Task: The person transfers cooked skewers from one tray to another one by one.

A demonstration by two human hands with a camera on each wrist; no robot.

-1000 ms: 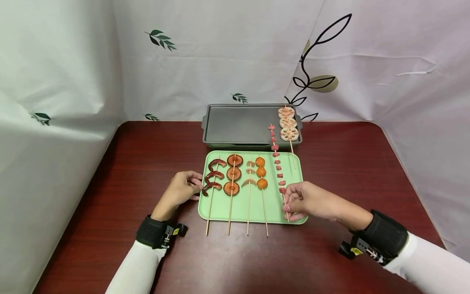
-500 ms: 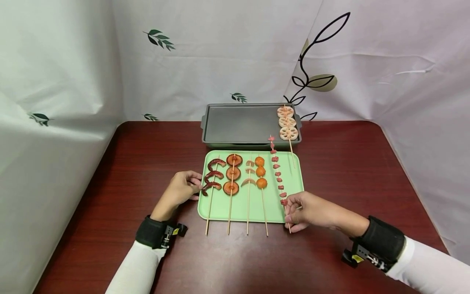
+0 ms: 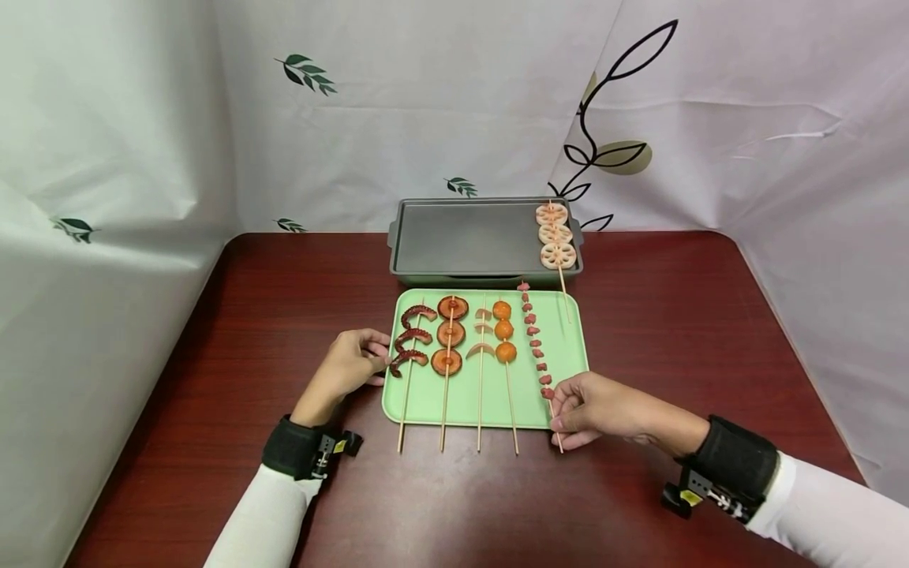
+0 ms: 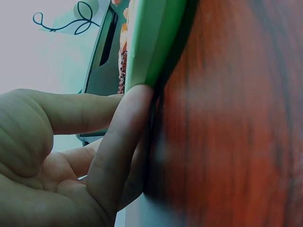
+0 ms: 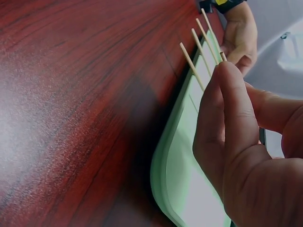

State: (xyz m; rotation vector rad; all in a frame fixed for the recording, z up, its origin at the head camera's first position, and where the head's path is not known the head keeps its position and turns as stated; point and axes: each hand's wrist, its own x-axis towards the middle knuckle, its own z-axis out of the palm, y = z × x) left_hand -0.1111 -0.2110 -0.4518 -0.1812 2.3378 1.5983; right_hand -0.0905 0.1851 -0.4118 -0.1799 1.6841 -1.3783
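My left hand (image 3: 351,361) holds the left rim of a light green tray (image 3: 461,406). In the left wrist view, thumb and forefinger meet at the tray's edge (image 4: 158,38). With thumb and fingers, my right hand (image 3: 592,406) pinches the bare stick end of a skewer of small pink meat pieces (image 3: 536,342) over the tray's right side. Left of it lie skewers of orange balls (image 3: 505,330), thin curved tan slices (image 3: 483,331), round brown mushroom-like slices (image 3: 450,334) and dark red tentacles (image 3: 413,339). In the right wrist view, my fingers hide most of the pinched stick.
Behind the tray stands a grey rectangular grill pan (image 3: 465,237). A lotus-root skewer (image 3: 557,235) lies at its right end, its stick reaching over the tray. The reddish-brown table (image 3: 312,292) is backed by a white patterned cloth (image 3: 398,102).
The right hand has drawn the pink meat skewer toward the front, so its tip has gone from beside the lotus root to the tray's back edge. The left hand stays put.
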